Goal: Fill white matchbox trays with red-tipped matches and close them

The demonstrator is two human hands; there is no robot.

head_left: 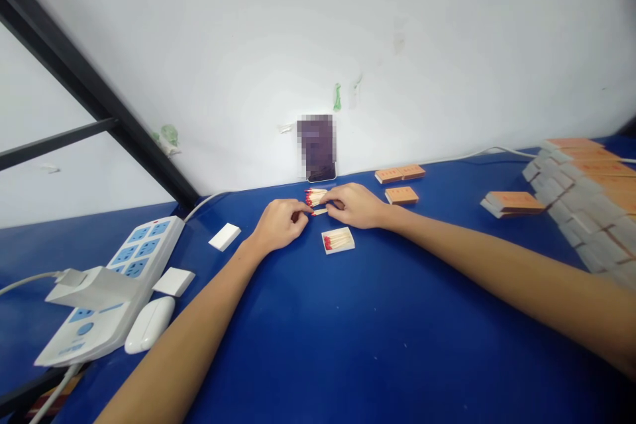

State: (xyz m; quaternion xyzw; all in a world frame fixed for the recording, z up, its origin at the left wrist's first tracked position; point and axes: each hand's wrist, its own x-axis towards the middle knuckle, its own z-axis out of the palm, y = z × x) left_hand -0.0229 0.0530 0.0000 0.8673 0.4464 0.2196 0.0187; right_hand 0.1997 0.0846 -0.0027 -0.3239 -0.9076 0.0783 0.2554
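Observation:
A small bunch of red-tipped matches (317, 197) lies on the blue table top, with a few separate matches (320, 212) just in front of it. My left hand (282, 224) has curled fingers, and its index fingertip meets the red heads of those front matches. From the other side, my right hand (358, 205) closes its thumb and fingers on their plain ends. Closer to me sits an open matchbox tray (338, 249) partly filled with matches, heads to the left. Neither hand touches it.
A phone (322, 171) leans on the wall behind the matches. Orange matchboxes (401, 195) lie to the right, before a tall matchbox stack (586, 205). On the left are white boxes (224, 236), a white earphone case (150, 324) and a power strip (163, 238) with cables.

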